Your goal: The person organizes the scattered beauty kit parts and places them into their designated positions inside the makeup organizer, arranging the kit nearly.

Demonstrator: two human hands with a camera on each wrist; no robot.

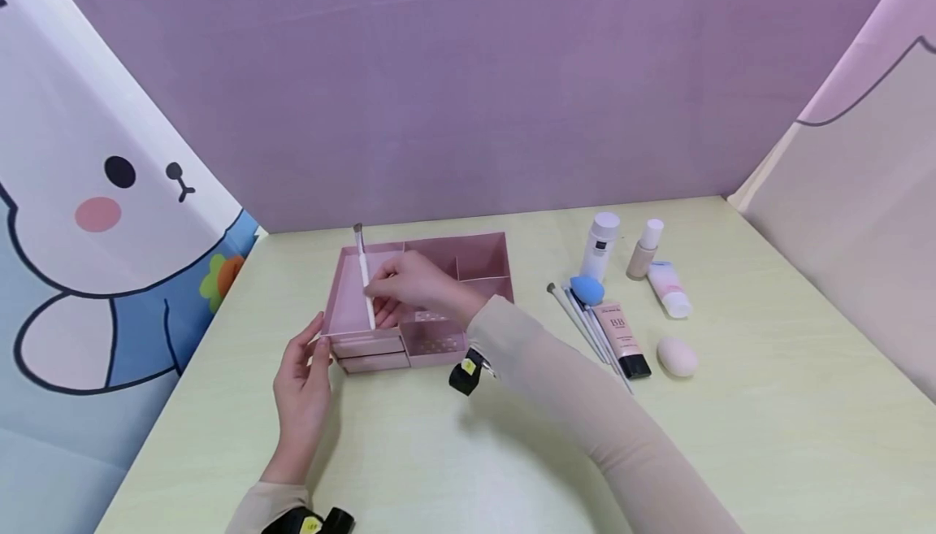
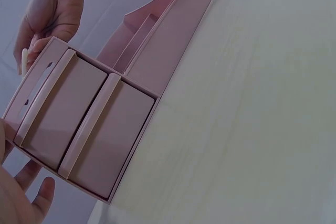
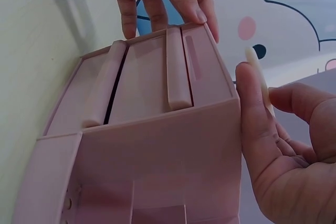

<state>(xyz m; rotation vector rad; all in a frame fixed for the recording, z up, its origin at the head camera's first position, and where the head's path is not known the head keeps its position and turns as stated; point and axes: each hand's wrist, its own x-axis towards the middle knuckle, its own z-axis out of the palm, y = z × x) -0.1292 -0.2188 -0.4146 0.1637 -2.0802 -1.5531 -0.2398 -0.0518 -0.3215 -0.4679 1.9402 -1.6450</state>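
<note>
My right hand pinches a white-handled makeup brush between thumb and fingers, over the left section of a pink desk organizer. The brush stands nearly upright, its dark bristles at the top and its handle end down. In the right wrist view the pale handle shows between the fingertips, beside the organizer's top edge. My left hand rests at the organizer's front left corner, fingers along its side. Two drawers, both closed, face the front in the left wrist view.
Right of the organizer lie several more brushes, a blue makeup sponge, a BB cream tube and a pale pink egg-shaped sponge. Behind them are a white bottle, a small foundation bottle and another tube.
</note>
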